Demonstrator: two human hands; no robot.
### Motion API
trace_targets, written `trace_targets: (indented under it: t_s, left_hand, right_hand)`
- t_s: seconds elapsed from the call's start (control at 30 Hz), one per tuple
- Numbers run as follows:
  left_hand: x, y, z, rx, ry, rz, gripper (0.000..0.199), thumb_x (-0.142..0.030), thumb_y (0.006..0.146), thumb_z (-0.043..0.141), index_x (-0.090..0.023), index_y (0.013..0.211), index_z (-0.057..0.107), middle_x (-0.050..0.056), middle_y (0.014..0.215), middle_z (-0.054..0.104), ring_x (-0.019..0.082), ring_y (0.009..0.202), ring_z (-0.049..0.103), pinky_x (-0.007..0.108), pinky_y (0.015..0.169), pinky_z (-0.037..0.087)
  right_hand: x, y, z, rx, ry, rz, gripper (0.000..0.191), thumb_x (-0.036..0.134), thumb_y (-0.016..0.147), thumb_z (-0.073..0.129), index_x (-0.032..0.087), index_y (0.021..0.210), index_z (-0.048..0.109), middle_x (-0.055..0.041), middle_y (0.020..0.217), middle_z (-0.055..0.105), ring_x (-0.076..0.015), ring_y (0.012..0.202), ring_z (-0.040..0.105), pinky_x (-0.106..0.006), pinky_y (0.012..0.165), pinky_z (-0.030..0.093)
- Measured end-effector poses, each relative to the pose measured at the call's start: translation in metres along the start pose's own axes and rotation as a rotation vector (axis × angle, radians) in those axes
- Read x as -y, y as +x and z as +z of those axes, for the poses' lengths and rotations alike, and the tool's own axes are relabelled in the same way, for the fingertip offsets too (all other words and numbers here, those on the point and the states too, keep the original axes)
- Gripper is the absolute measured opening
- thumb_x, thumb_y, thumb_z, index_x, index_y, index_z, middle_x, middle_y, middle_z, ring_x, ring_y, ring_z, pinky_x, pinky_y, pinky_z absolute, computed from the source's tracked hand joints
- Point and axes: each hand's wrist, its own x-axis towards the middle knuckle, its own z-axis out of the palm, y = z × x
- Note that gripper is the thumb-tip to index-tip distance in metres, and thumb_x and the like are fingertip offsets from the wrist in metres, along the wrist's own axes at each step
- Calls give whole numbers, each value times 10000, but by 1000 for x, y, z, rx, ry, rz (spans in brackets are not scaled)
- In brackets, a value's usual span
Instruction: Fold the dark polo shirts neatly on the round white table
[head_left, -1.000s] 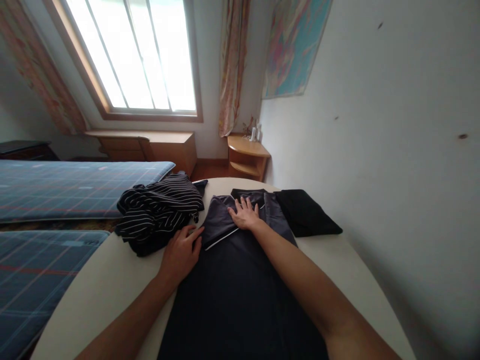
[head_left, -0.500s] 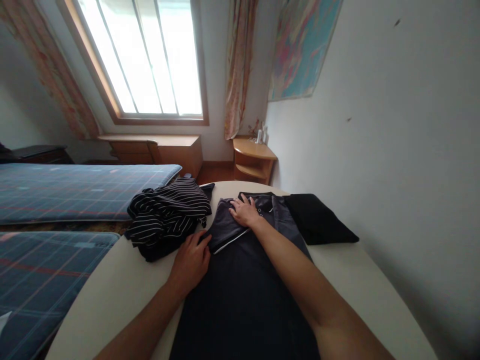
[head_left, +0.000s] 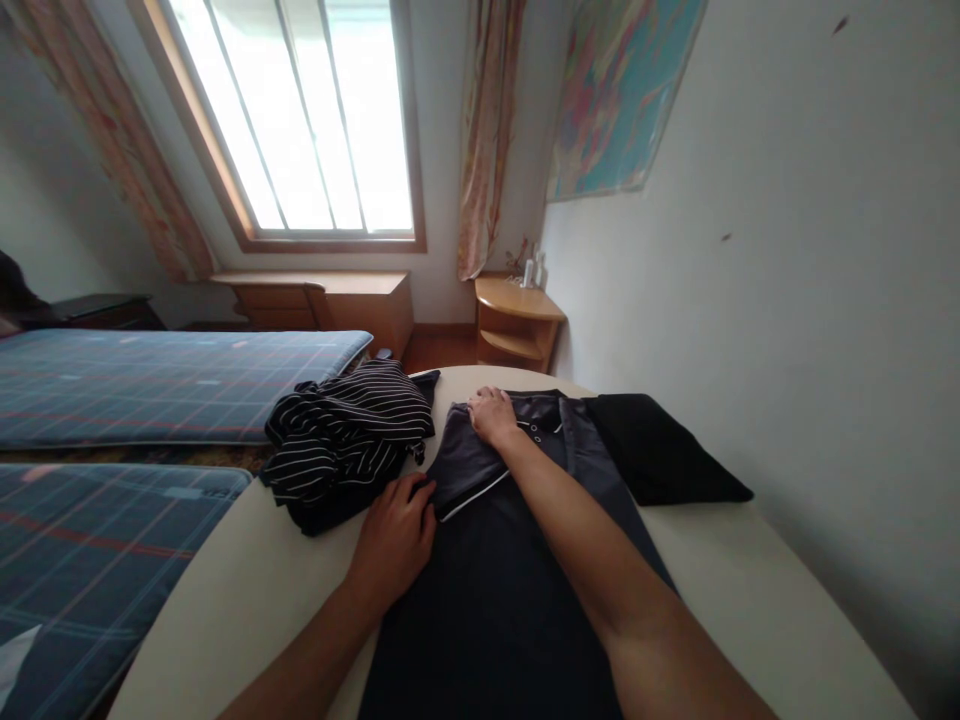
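A dark garment [head_left: 495, 600] with a grey upper part, white piping and small ring-shaped details lies spread on the pale round table [head_left: 225, 600]. My right hand [head_left: 491, 412] rests on its far grey part, fingers bent and close together at the far edge; whether cloth is pinched under them is hidden. At the garment's left edge, my left hand [head_left: 397, 535] has its fingers curled round the corner of the cloth, beside the white piping. A crumpled black-and-white striped garment [head_left: 349, 430] lies left of it. Folded black cloth [head_left: 660, 450] lies to the right.
Beds with blue plaid mattresses [head_left: 172, 385] stand at the left. Beyond the table are a wooden desk [head_left: 367, 290] under the window and a corner shelf [head_left: 517, 297]. A wall runs along the right. Part of a person's dark hair [head_left: 19, 290] shows at the far left.
My right hand's fingers have drawn together and bent at the garment's far edge. My left hand stays at the left corner. The whole view has shifted slightly, and dark hair now shows at the left.
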Motion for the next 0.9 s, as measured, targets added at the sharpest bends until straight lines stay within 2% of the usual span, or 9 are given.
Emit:
trace_targets:
  t_s: [0.17, 0.3, 0.4, 0.6, 0.8, 0.9]
  left_hand:
    - [-1, 0, -1, -6, 13, -3, 343, -182, 937, 478, -209, 1221, 669, 98, 1296, 625, 290, 1177, 577, 454, 1012, 485]
    - [0, 0, 0, -8, 29, 0, 341, -185, 939, 479, -210, 1219, 672, 98, 1294, 627, 289, 1180, 578, 449, 1009, 489]
    - [0, 0, 1, -5, 46, 2, 343, -181, 941, 482, -190, 1228, 670, 101, 1304, 622, 285, 1181, 574, 447, 1020, 487]
    - [-3, -1, 1, -25, 103, 1, 333, -211, 970, 487, -165, 1245, 669, 100, 1277, 632, 262, 1162, 569, 404, 1024, 485]
    - [-5, 0, -8, -4, 186, -86, 318, -245, 985, 499, -208, 1248, 675, 83, 1180, 665, 247, 1038, 603, 374, 941, 507]
    - [-5, 1, -10, 17, 225, -124, 324, -229, 976, 502, -226, 1256, 666, 81, 1137, 666, 247, 1025, 607, 366, 895, 509]
  right_hand:
    - [-1, 1, -3, -23, -7, -30, 378, 154, 973, 388, 136, 1218, 675, -183, 1245, 634, -268, 1160, 515, -375, 1020, 334]
    - [0, -2, -2, -16, -3, -64, 360, 161, 965, 408, 145, 1168, 704, -172, 1235, 644, -268, 1178, 505, -381, 1049, 312]
    - [0, -4, 2, 0, 7, -70, 381, 194, 980, 391, 176, 1209, 695, -142, 1279, 636, -267, 1194, 504, -394, 1061, 314]
    - [-4, -6, 6, 39, 40, -83, 427, 284, 992, 409, 189, 1373, 575, -85, 1427, 572, -247, 1301, 464, -395, 1120, 287]
    - [4, -24, -6, -36, 61, -2, 513, 361, 1041, 244, 124, 1200, 669, -168, 1269, 660, -268, 1205, 546, -386, 1048, 362]
    - [8, -39, -5, 35, 112, 29, 585, 481, 1032, 236, 138, 1255, 655, -162, 1361, 612, -287, 1262, 521, -413, 1061, 363]
